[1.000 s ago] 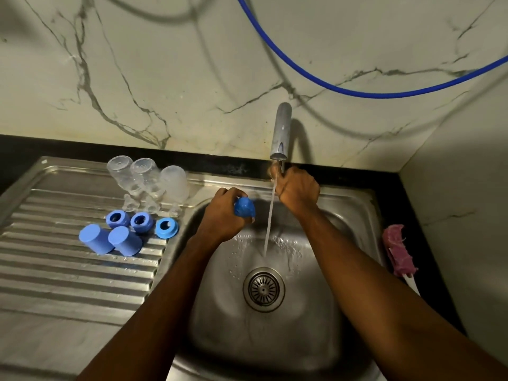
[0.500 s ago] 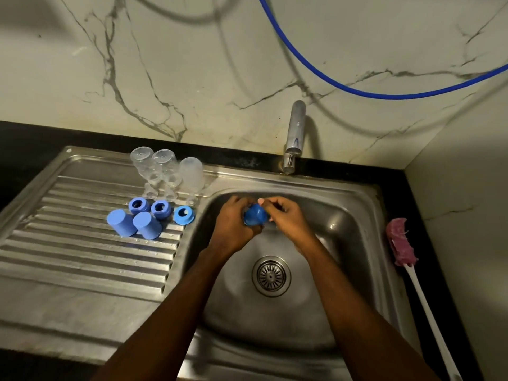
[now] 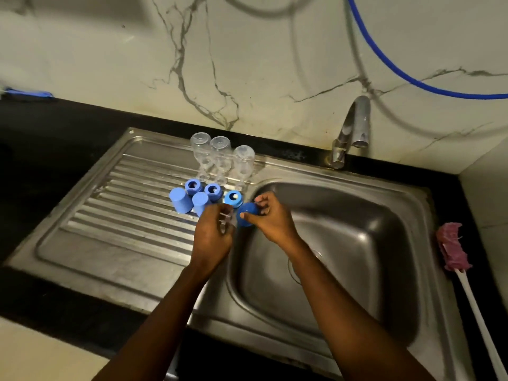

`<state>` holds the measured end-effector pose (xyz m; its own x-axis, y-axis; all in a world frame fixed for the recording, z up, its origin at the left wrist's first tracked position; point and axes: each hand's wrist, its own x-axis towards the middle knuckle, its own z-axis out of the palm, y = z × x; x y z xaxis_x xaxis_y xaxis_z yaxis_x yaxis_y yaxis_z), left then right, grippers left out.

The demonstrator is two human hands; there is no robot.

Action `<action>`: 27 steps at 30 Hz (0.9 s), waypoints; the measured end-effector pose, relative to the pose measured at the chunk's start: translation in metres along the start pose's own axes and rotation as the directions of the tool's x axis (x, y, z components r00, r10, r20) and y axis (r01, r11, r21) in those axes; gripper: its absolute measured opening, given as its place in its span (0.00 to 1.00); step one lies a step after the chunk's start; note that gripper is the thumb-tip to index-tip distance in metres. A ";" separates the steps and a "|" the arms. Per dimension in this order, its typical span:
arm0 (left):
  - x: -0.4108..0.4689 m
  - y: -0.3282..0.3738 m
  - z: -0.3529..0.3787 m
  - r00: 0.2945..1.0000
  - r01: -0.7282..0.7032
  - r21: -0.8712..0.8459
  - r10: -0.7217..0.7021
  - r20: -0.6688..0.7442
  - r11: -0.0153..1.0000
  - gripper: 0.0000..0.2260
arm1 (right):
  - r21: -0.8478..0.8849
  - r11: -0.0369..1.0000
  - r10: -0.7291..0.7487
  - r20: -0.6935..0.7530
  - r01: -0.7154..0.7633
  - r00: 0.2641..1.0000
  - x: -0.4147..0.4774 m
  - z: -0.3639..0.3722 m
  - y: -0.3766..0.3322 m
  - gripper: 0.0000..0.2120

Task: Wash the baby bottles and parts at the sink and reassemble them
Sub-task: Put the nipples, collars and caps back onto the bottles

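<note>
Marble-veined wall fills the top of the frame, with a blue hose (image 3: 412, 80) curving across its upper right. Below it a black counter (image 3: 55, 138) frames a steel sink (image 3: 214, 312), with a ribbed drainboard (image 3: 110, 210) on the left and a deep basin (image 3: 357, 243) on the right. Two bare forearms rise from the bottom edge, and the right one covers most of the drain. At the right edge a brush (image 3: 450, 247) with a pink head and white handle lies on the counter. A tap (image 3: 350, 133) stands behind the basin.

Three clear bottles (image 3: 220, 158) stand mouth-down in a row at the back of the drainboard. Three blue rings (image 3: 213, 190) sit just in front of them, and two blue caps (image 3: 179, 200) stand beside the rings. Over the basin's left rim, at centre frame, the right hand (image 3: 270, 220) pinches a third blue cap (image 3: 247, 215) between curled fingers and thumb. Just beside it, the left hand (image 3: 213, 237) curls its fingers round a small clear part (image 3: 226, 222), too blurred to name.
</note>
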<state>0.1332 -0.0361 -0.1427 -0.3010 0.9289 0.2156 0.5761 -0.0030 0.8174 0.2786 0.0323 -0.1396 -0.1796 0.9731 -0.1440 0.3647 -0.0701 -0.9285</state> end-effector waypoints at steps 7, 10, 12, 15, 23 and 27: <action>0.001 -0.025 -0.039 0.995 0.050 0.047 -0.045 -0.090 0.998 0.12 | -0.103 0.986 -0.138 -0.054 0.132 0.989 -0.003 0.062 -0.004 0.18; -0.002 -0.030 -0.042 0.998 0.034 0.059 -0.030 -0.057 0.998 0.12 | -0.073 0.988 -0.139 -0.092 0.133 0.986 -0.004 0.071 0.000 0.19; -0.003 -0.033 -0.041 1.000 -0.002 0.071 0.004 -0.022 0.998 0.11 | -0.031 0.992 -0.127 -0.109 0.125 0.986 -0.006 0.071 0.000 0.19; -0.005 -0.034 -0.037 0.997 -0.076 0.063 0.074 0.025 0.995 0.07 | 0.046 0.995 -0.078 -0.184 0.088 0.980 -0.013 0.064 0.003 0.19; -0.005 -0.003 -0.003 0.927 -0.272 0.031 0.253 0.277 0.962 0.09 | -0.099 0.994 -0.014 -0.479 -0.038 0.878 -0.037 -0.003 0.026 0.22; -0.006 0.016 0.029 0.879 -0.289 -0.003 0.267 0.396 0.957 0.18 | -0.156 0.973 0.088 -0.436 -0.172 0.895 -0.052 -0.025 0.044 0.23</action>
<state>0.1660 -0.0313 -0.1468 0.1900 0.9620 0.1962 0.6363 -0.2728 0.7216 0.3273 -0.0158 -0.1646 0.2700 0.9609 -0.0613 0.5279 -0.2010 -0.8252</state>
